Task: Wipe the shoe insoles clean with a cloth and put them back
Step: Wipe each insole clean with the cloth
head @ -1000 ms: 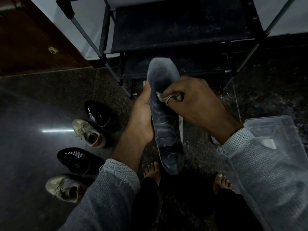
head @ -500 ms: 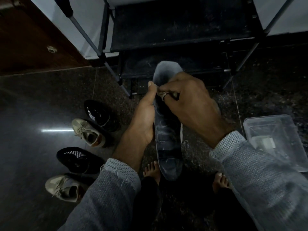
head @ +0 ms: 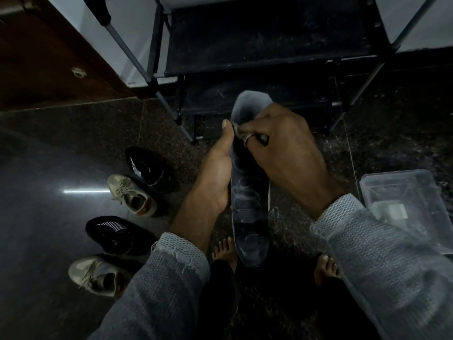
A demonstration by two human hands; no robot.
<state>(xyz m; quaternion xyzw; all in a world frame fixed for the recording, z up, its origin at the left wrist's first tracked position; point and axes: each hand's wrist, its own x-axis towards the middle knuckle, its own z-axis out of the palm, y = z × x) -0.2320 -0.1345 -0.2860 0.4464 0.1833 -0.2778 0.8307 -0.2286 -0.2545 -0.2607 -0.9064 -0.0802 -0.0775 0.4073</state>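
A long dark grey insole (head: 248,207) is held upright in front of me, its toe end pointing away toward the rack. My left hand (head: 215,177) grips its left edge, thumb lying along the side. My right hand (head: 284,150) clutches a small crumpled cloth (head: 241,133) and presses it on the insole's upper part. Faint curved wipe marks show on the insole below the cloth. Two black shoes (head: 147,168) (head: 115,234) and two beige sneakers (head: 131,195) (head: 98,274) stand on the floor at my left.
A black metal shoe rack (head: 257,45) stands straight ahead against the wall. A clear plastic box (head: 407,204) sits on the dark stone floor at my right. A wooden door (head: 44,57) is at the upper left. My bare feet (head: 225,251) are below the insole.
My right hand with the cloth slid up the insole from its middle toward the toe end, then stayed near there. The insole shifted slightly right and lower.
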